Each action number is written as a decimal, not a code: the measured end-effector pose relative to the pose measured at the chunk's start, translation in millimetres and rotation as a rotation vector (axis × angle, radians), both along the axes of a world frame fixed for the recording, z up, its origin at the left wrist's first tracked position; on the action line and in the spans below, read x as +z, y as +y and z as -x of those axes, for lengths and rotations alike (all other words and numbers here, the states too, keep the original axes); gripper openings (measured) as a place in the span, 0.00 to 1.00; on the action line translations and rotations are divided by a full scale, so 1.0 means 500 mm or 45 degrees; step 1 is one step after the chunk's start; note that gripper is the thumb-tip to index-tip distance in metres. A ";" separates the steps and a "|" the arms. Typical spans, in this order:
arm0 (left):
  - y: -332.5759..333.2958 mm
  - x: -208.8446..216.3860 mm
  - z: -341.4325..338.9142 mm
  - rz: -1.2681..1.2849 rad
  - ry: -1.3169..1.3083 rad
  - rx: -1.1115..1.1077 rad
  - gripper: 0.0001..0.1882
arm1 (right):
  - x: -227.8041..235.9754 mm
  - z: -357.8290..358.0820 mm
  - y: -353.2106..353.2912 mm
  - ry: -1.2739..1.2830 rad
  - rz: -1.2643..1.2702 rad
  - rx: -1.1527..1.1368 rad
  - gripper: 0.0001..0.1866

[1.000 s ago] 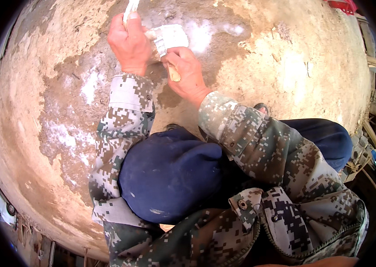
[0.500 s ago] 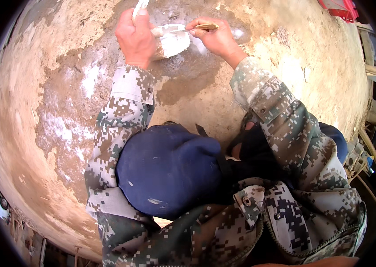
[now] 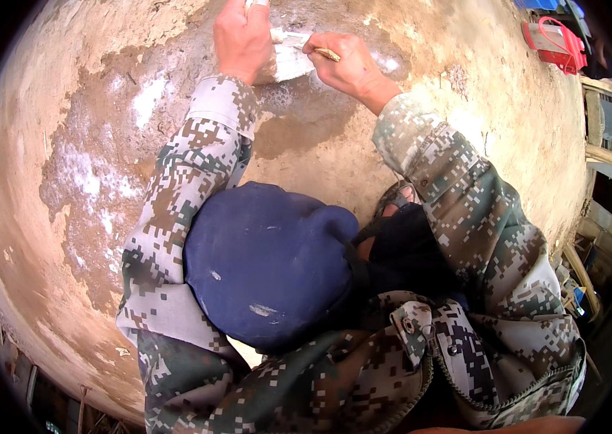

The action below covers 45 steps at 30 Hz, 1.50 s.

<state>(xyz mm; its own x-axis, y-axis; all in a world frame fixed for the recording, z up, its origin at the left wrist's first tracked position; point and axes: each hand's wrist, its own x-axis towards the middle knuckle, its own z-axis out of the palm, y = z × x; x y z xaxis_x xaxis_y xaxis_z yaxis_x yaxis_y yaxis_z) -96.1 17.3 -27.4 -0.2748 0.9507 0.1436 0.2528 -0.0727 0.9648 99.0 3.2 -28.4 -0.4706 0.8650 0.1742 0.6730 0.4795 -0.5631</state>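
Observation:
At the top of the head view my left hand (image 3: 243, 40) is closed around a white, wet-looking piece (image 3: 293, 65). Part of it pokes out above the fist, cut by the picture's upper edge. What kind of thing it is, I cannot tell. My right hand (image 3: 349, 66) pinches a slim tool with a tan, wood-like handle (image 3: 328, 54), whose end sticks out past the fingers. The tool's working end, hidden by fingers and white material, lies at the piece's right side. Both hands are held out over the ground, close together.
Below the hands spreads a tan earthen floor (image 3: 313, 163) with damp brown patches and white splashes (image 3: 150, 101). My knee in dark blue cloth (image 3: 269, 264) rises between my forearms. A red container (image 3: 555, 45) stands at the far right, with wood and blocks along the right edge.
My left hand has shifted right and up, with the white piece. The right hand has curled more, and the tool's tan end now tips downward. The view has shifted, showing more of the red container.

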 end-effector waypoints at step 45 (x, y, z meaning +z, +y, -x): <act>-0.028 0.011 -0.025 -0.135 -0.206 0.077 0.14 | -0.016 0.015 -0.071 0.679 0.560 -0.917 0.03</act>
